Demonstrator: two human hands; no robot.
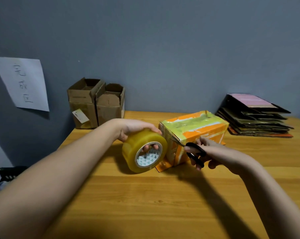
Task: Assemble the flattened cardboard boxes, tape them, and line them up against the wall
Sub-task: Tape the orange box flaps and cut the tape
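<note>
Wooden honey-coloured tabletop (145, 195) meets a grey-blue wall (163, 40); the left hand (135, 129) grips a yellowish tape roll (144, 150), the right hand (209, 152) holds black-handled scissors (194, 152) beside an orange cardboard box (197, 135).

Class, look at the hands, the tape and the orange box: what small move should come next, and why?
Probably snip the tape. The left hand holds the tape roll beside the orange box, whose top is already taped, and the right hand has the scissors tips at the box's near edge.
</note>
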